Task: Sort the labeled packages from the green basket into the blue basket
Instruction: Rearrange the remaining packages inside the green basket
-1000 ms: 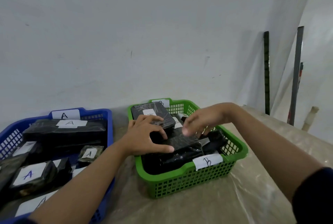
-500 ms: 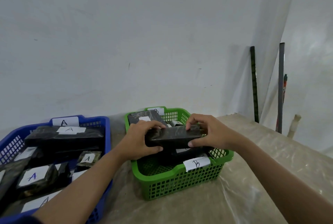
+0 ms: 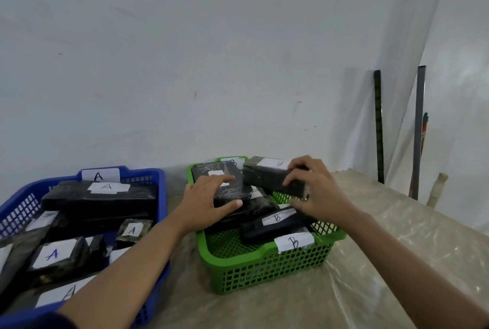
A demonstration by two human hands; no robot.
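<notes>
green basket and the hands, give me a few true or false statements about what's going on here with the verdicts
1. The right hand grips a black package above the green basket. True.
2. The left hand is inside the blue basket. False: it rests on a package in the green basket.
3. The green basket's front tag reads B. True.
4. The blue basket's tag reads B. False: it reads A.
5. The green basket is empty. False: several black packages lie in it.
</notes>
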